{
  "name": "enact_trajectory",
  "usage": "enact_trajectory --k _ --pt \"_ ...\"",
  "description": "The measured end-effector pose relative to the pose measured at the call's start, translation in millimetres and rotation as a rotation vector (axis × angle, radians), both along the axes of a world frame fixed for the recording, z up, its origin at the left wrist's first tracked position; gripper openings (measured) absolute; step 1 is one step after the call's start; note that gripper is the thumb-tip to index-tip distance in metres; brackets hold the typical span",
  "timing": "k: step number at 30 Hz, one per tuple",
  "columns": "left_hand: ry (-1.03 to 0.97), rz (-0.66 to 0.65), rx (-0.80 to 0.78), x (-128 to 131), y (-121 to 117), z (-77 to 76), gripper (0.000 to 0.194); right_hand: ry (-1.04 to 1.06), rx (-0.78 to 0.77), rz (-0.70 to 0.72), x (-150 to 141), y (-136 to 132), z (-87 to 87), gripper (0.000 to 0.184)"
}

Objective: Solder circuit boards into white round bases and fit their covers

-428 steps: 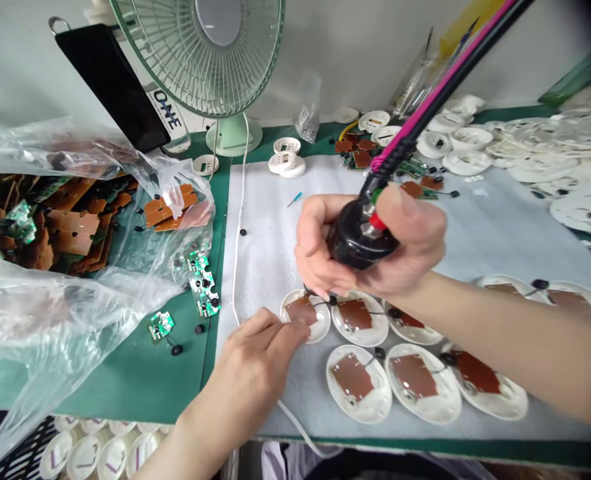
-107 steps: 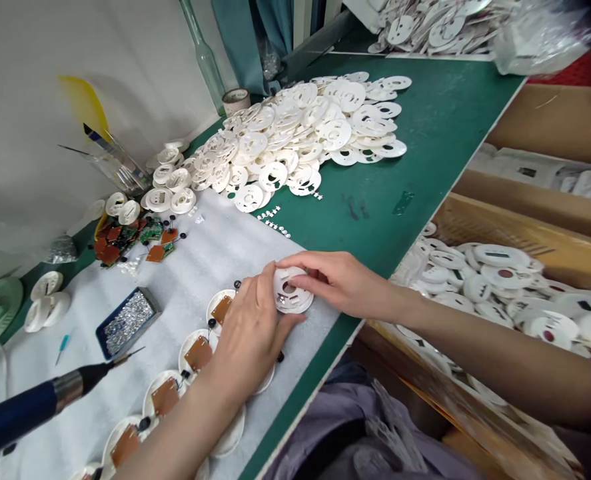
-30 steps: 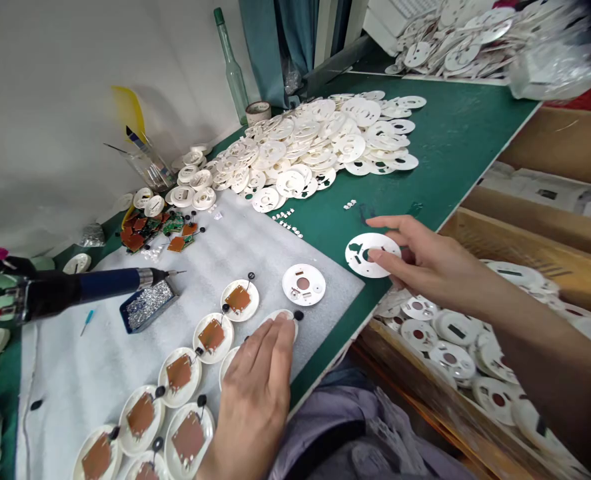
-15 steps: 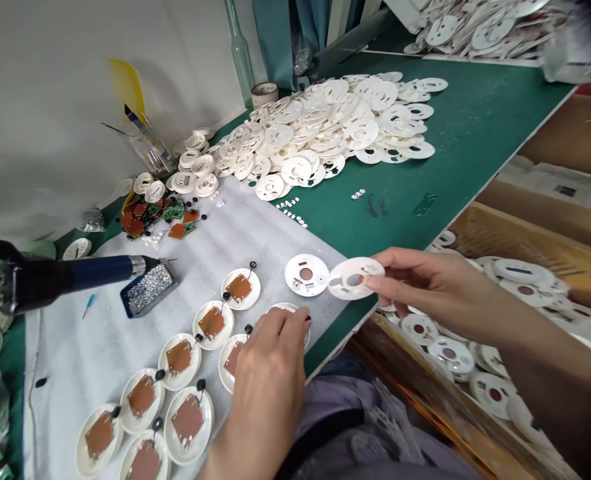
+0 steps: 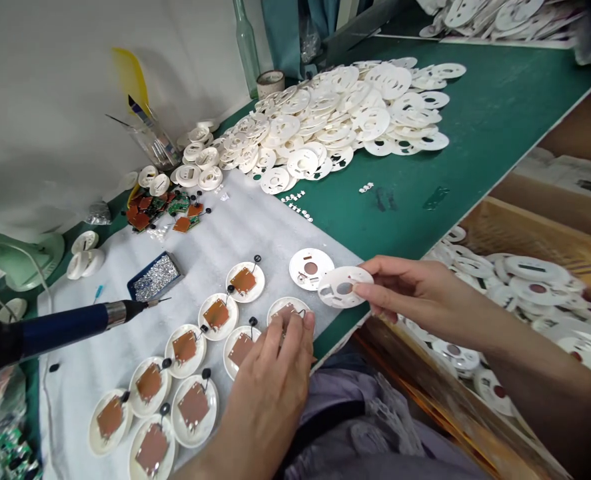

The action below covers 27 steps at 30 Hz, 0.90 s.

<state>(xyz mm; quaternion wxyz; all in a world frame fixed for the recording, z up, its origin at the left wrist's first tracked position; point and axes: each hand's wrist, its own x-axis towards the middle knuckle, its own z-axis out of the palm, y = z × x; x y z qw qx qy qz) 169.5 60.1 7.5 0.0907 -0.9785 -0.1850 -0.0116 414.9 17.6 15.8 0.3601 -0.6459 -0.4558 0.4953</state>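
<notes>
My right hand (image 5: 400, 287) pinches a thin white plastic disc (image 5: 331, 293) with cut-outs by its right edge. This disc overlaps the lower right of another white disc (image 5: 300, 275) lying flat. My left hand (image 5: 278, 373) is closed, fingers curled over the near rim of a round white cap (image 5: 275, 307) that has a square circuit board (image 5: 284, 311) in it; the thumb is hidden. Beside that hand are several like caps, such as one cap (image 5: 212, 413), each with a copper-coloured board and a small black part on a wire.
A blue-handled electric screwdriver (image 5: 75, 327) hangs at the left near a blue tray (image 5: 175, 261) of small screws. Behind lie a large pile of white discs (image 5: 320, 123) and a heap of boards (image 5: 142, 213). Below the right edge, a wooden drawer (image 5: 525, 217) holds more discs.
The disc in my right hand has moved left and down, over the flat disc's edge. My left fingers have shifted, showing more of the board. The screwdriver has swung lower in view.
</notes>
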Motion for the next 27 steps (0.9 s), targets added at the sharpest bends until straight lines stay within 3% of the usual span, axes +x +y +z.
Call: enact_trajectory --k 3,6,8,10,12,15,21,24,27 --pt "-0.071 0.025 -0.039 -0.5 -1.2 -5.0 0.045 0.002 -0.006 0.073 -12.5 9.1 -0.4 0.051" --pt "-0.194 0.128 -0.223 -0.3 0.3 -1.5 0.040 -0.062 0.026 0.102 -19.4 16.1 -1.0 0.048" --pt "-0.291 0.166 -0.363 -3.1 2.3 3.5 0.042 -0.082 0.052 0.055 -21.6 16.7 -1.2 0.051" --pt "-0.409 0.221 -0.401 -8.0 4.3 6.7 0.050 -0.056 0.070 -0.019 -26.0 15.4 -2.7 0.059" --pt "-0.478 0.303 -0.347 -12.7 5.9 5.9 0.062 -0.050 0.078 -0.004 -34.6 14.9 -5.7 0.057" --pt "-0.459 0.372 -0.293 -15.1 6.9 0.2 0.067 -0.179 0.132 0.202 -48.9 20.2 -9.4 0.036" --pt "-0.430 0.338 -0.234 -12.2 -0.9 -5.9 0.044 -0.391 0.273 0.433 -44.6 36.6 -4.9 0.026" --pt "-0.429 0.268 -0.127 -11.6 -10.7 -11.6 0.026 -0.701 0.444 0.458 -44.9 25.5 -6.7 0.029" --pt "-0.425 0.242 -0.110 -9.4 -15.5 -17.0 0.027 -1.065 0.526 0.400 -59.6 3.5 -12.8 0.030"
